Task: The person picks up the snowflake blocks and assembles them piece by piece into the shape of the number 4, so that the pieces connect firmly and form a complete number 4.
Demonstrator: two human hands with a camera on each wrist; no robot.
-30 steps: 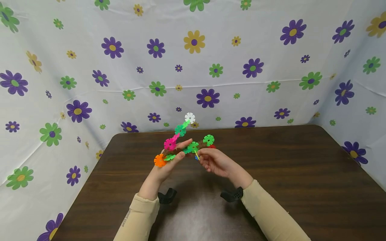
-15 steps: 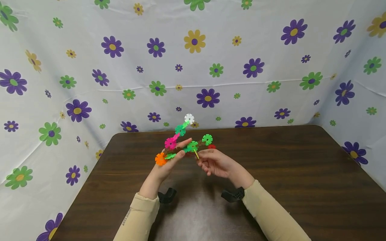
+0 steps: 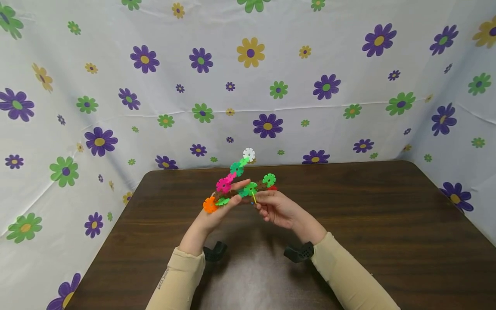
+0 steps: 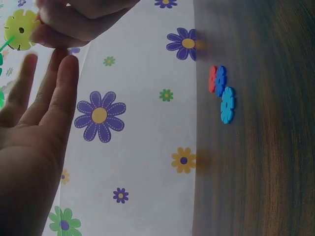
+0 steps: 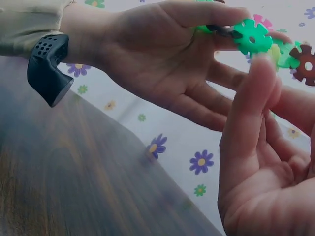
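My left hand holds a branching chain of interlocking flower-shaped discs between thumb and fingers, above the table. Its lower fingers stretch out straight in the left wrist view. An orange disc, a pink disc and a white disc belong to the chain. A green disc lies by the left thumb, with a brown disc farther along. Between thumb and finger, my right hand pinches a yellow disc, edge-on at a green disc; whether they interlock I cannot tell.
On the dark wooden table lie a red disc, a blue disc and a light blue disc, mostly hidden behind the hands in the head view. A flower-printed cloth stands behind and at both sides.
The chain in my left hand first stays nearly in place, then shifts slightly right. My right hand keeps its pinch on the yellow disc and barely moves.
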